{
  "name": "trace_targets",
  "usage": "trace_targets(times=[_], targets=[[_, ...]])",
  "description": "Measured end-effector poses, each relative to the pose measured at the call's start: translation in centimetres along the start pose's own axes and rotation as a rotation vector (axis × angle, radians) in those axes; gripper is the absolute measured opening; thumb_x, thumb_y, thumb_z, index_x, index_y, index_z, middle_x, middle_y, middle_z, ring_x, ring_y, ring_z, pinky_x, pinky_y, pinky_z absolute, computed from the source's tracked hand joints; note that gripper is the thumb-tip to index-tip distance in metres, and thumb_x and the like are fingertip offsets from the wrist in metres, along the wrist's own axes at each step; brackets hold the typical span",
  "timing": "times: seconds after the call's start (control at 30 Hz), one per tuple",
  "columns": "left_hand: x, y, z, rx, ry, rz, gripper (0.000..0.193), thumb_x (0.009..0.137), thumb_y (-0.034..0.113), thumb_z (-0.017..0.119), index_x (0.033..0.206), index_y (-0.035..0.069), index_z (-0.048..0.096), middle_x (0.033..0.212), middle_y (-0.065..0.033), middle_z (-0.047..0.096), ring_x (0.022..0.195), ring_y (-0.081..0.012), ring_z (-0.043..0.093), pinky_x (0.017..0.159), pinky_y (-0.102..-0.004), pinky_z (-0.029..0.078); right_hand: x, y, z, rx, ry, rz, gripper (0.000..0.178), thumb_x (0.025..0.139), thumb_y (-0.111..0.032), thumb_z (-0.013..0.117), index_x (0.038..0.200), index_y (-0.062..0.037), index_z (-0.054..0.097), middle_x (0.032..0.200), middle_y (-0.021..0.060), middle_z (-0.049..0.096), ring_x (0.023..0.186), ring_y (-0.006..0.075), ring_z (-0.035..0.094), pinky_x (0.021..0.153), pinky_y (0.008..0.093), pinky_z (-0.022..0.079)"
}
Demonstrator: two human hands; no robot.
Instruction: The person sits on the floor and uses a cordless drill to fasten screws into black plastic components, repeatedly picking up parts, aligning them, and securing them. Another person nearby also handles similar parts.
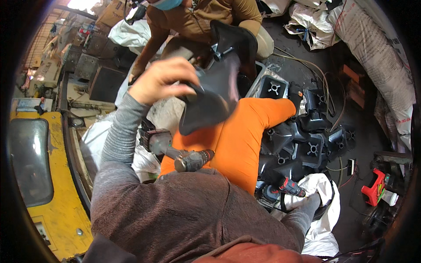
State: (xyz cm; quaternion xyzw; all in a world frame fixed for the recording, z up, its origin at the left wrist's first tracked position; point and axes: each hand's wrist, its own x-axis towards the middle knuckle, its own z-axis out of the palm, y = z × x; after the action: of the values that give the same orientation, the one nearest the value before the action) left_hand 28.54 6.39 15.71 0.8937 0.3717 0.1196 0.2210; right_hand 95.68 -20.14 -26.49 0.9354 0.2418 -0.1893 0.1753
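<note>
My left hand (165,79) is raised at the left of centre, with fingers and thumb closed on the edge of a black moulded plastic part (205,111). The part is flared and smeared by motion above my orange-clad lap. A cordless drill (186,158) lies beside my left thigh, its chuck pointing right. On the right side, my right forearm (305,215) reaches down into a white sack (322,228) with a dark rim. My right hand is hidden there. A second cordless drill (285,188) lies next to that sack.
Several black plastic parts with cross-shaped centres (312,149) are piled right of my legs. Opposite sits a co-worker (197,22) with another black part (234,41). A yellow machine (61,175) stands at left. Cables (326,87) and a red tool (375,187) lie at right.
</note>
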Motion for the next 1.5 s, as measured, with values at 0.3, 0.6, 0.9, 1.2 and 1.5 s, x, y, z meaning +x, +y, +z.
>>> trace_targets(times=[0.3,0.6,0.9,1.2,1.5], targets=[[-2.9,3.2,13.1,0.223,-0.265,0.188,0.021,0.078,0.019,0.059,0.097,0.015,0.068,0.102,-0.0014,0.056,0.103,-0.0255,0.054,0.084,-0.0386,0.049,-1.7,2.7,-1.9,-0.053,0.002,-0.028,0.042,0.092,-0.031,0.058,0.111,0.0045,0.067,0.104,0.0249,0.068,0.093,0.0329,0.068,0.091,0.0424,0.051],[-4.3,1.7,15.6,-0.009,-0.024,0.17,0.042,0.074,0.014,0.076,0.115,0.014,0.064,0.117,-0.0085,0.056,0.111,-0.0307,0.053,0.096,-0.0427,0.047,-8.3,7.4,-8.5,-0.023,0.097,-0.153,0.045,0.092,-0.034,0.059,0.11,0.0064,0.067,0.101,0.0262,0.069,0.09,0.0329,0.069,0.089,0.0425,0.052],[-17.5,0.5,8.7,-0.345,-0.541,-0.228,0.058,0.075,0.021,0.075,0.129,0.013,0.058,0.123,-0.0113,0.06,0.117,-0.0287,0.055,0.096,-0.0414,0.043,-34.9,-17.6,-21.7,1.179,-0.561,-0.817,0.036,0.094,-0.043,0.062,0.086,-0.0081,0.067,0.062,-0.0084,0.046,0.05,0.0037,0.036,0.045,0.0232,0.024],[-21.0,3.5,16.2,-0.028,-0.231,-0.141,0.076,0.074,0.017,0.074,0.144,0.022,0.046,0.106,-0.0076,0.06,0.097,-0.029,0.062,0.081,-0.0416,0.05,-37.8,-30.9,-18.8,0.767,-0.688,-1.328,0.034,0.094,-0.038,0.067,0.086,-0.0048,0.066,0.072,-0.0075,0.053,0.066,0.0023,0.045,0.06,0.0198,0.036],[-25.2,1.4,9.0,-0.697,-0.139,-0.35,0.073,0.067,0.018,0.083,0.133,0.002,0.057,0.122,-0.0137,0.066,0.108,-0.0188,0.065,0.098,-0.033,0.049,-38.2,-29.4,-17.9,0.684,-1.06,-1.274,0.024,0.094,-0.024,0.069,0.096,0.0002,0.069,0.082,-0.0069,0.061,0.077,0.0026,0.051,0.07,0.0211,0.044]])
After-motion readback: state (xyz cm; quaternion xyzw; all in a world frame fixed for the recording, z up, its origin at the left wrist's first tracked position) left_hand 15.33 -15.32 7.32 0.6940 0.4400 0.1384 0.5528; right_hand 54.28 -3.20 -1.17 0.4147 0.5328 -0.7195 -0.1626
